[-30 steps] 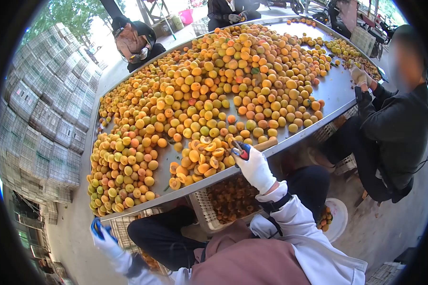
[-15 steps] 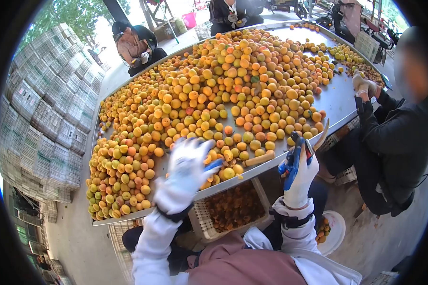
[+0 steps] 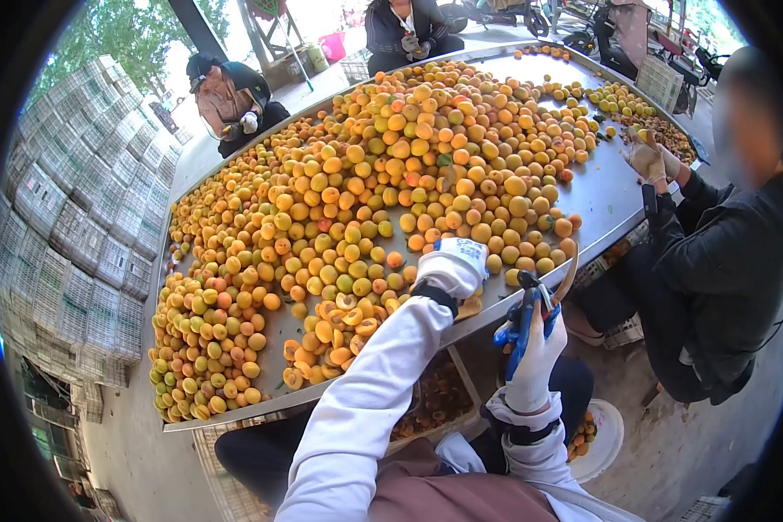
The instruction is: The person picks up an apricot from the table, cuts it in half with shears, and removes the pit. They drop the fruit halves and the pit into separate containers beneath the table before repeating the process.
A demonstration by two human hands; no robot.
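My left hand (image 3: 454, 264), in a white glove with blue print, reaches over the front of the metal table (image 3: 609, 198) among whole apricots (image 3: 348, 187). Its fingers are hidden behind the back of the hand. Beside its wrist lies a light wooden piece (image 3: 470, 308), partly covered. My right hand (image 3: 531, 348), in a white glove with blue on it, is wrapped round a hand tool (image 3: 539, 291) just off the table's front edge. Dark jaws and a long curved tan part stick up from the tool. Left of my left forearm lie halved apricots (image 3: 329, 335).
Below the table edge stands a crate (image 3: 435, 396) of dark brown pieces. A white basin (image 3: 602, 439) with fruit sits on the floor at right. A co-worker (image 3: 705, 252) sits at the right side, two more people across the table. Stacked crates (image 3: 78, 217) rise at left.
My left hand has moved right, from the front middle toward the wooden piece. Halved apricots show where it was. My right hand keeps its hold on the tool. The view has shifted slightly.
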